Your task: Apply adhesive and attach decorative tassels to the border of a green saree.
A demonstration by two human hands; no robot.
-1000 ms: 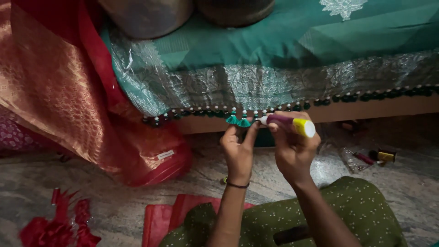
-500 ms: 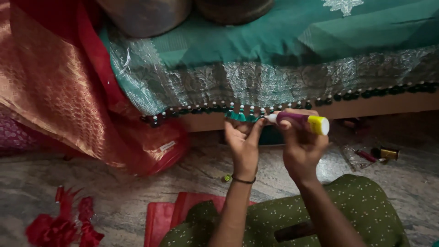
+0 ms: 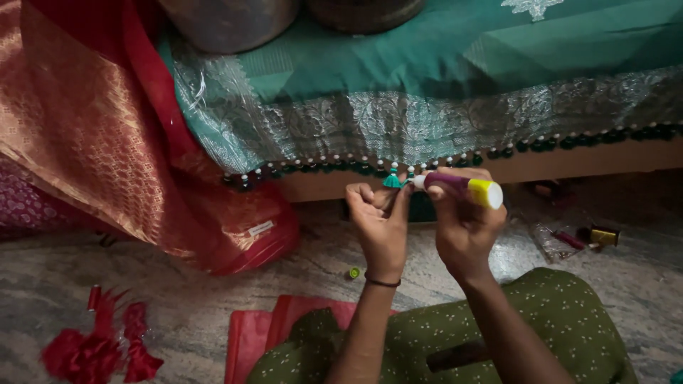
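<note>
1. Your left hand (image 3: pixel 382 229) pinches a small teal tassel (image 3: pixel 392 180) at the beaded edge of the teal saree (image 3: pixel 441 78), which hangs over the front edge of the wooden bench (image 3: pixel 569 165).
2. Your right hand (image 3: pixel 466 224) has its grip clenched around a purple tube with a yellow cap (image 3: pixel 459 188), its tip touching the tassel.
3. A red-and-gold cloth (image 3: pixel 92 135) drapes at the bench's left end; red tassels (image 3: pixel 99 348) lie on the floor.

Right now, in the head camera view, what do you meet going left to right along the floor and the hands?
Red thread tassels → red and gold cloth → small green spool → left hand pinching a teal tassel → right hand with a purple, yellow-capped tube → small gold box.
</note>
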